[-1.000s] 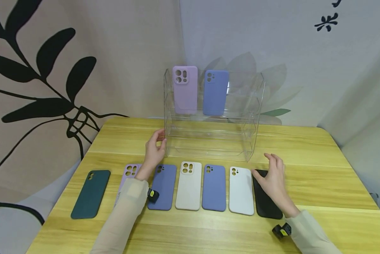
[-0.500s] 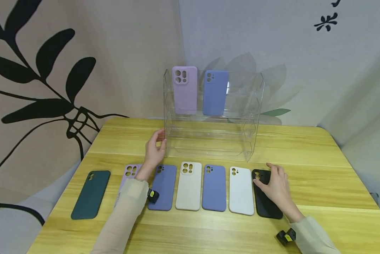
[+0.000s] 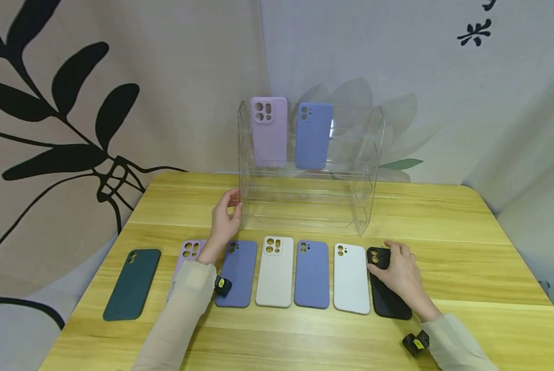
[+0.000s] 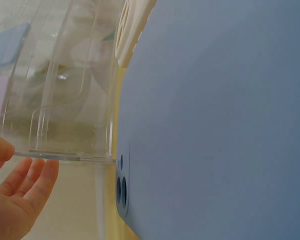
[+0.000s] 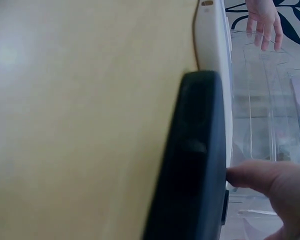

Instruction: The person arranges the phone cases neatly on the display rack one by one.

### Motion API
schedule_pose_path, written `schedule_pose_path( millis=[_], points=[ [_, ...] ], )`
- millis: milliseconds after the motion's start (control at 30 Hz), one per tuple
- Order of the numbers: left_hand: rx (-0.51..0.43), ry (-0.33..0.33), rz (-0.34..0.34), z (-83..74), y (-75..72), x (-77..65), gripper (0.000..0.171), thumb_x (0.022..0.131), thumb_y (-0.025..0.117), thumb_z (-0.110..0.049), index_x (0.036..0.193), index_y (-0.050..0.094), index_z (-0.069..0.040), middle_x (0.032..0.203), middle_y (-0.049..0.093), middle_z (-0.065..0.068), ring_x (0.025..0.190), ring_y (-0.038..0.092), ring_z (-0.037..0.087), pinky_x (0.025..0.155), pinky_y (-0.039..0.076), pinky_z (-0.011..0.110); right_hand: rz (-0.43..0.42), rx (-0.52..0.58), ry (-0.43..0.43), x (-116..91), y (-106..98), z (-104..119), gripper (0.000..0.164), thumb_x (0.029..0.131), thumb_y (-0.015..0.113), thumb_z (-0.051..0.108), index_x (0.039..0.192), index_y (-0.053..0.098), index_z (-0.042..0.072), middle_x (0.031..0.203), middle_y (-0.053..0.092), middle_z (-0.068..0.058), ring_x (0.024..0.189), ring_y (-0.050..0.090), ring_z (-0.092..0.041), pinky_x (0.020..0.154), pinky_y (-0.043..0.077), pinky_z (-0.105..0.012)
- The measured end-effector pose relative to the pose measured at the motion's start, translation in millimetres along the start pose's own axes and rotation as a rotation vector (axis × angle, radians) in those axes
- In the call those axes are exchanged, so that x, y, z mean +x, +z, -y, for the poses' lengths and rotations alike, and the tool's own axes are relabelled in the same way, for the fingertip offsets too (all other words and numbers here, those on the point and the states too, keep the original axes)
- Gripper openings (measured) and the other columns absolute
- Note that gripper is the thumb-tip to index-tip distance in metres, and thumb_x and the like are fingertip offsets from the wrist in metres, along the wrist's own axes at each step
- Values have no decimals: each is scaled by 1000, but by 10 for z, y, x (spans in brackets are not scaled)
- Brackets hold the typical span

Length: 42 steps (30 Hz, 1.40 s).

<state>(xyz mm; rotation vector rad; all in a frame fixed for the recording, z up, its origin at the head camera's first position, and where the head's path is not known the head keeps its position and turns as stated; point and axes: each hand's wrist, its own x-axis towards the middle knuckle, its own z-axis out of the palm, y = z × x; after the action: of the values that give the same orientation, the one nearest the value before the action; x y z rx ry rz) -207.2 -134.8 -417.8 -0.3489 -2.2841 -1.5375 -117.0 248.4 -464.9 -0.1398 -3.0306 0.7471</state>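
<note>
A clear acrylic tiered stand (image 3: 305, 211) is at the back of the table, and my left hand (image 3: 226, 214) holds its left side panel between thumb and fingers. In the left wrist view, the fingertips (image 4: 49, 170) lie along that panel. My right hand (image 3: 399, 270) spans the upper part of a black phone case (image 3: 388, 304) lying on the table at the right end of a row. Its thumb is at the case's left edge, the other fingers by the top right corner. On the stand's top tier lean a pink-purple phone case (image 3: 270, 139) and a blue one (image 3: 314, 139).
Left of the black case lie a white phone case (image 3: 351, 281), a blue one (image 3: 311, 278), a cream one (image 3: 274, 278), another blue one (image 3: 242, 275), a purple one (image 3: 189, 250) partly under my left forearm, and a dark green one (image 3: 132, 283). Patterned cloth (image 3: 189, 77) hangs behind.
My right hand has drawn back slightly towards me and settled over the black case, uncovering its camera holes. My left hand and the stand stay where they were.
</note>
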Motion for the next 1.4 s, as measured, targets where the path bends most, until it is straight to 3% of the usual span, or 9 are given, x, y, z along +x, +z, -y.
schedule_pose_path(
  millis=[267,467,700,933,1400],
  points=[
    [-12,25,-24,371,65,45,33,87,52,13,121,50,12,106,57,30,92,56,42,64,55,49,42,-19,52,20,-10,39,73,77,72,28,132,39,-8,131,32,-36,112,34,-54,72,41,-66],
    [-3,5,-20,423,62,51,34,88,53,10,122,52,7,107,59,25,93,57,36,65,57,38,39,-21,44,41,1,23,73,75,74,27,129,42,-10,130,34,-36,109,36,-53,72,42,-63],
    [-7,32,-16,375,64,47,34,88,52,13,122,51,11,107,57,29,92,56,40,63,56,47,14,-17,20,65,-22,-4,69,72,73,24,124,46,-11,126,37,-36,105,38,-53,71,43,-61],
    [-9,18,2,33,6,3,32,87,50,16,119,48,18,107,54,35,93,55,44,66,55,47,-43,22,-16,90,-100,5,62,74,69,19,122,47,-12,125,36,-37,104,37,-54,71,42,-60],
    [-11,32,-2,-3,-10,2,32,86,50,17,118,48,18,105,55,35,92,55,45,64,55,50,-237,113,-148,219,-263,105,57,70,74,10,116,50,-13,119,41,-38,102,36,-52,75,36,-58]
  ],
)
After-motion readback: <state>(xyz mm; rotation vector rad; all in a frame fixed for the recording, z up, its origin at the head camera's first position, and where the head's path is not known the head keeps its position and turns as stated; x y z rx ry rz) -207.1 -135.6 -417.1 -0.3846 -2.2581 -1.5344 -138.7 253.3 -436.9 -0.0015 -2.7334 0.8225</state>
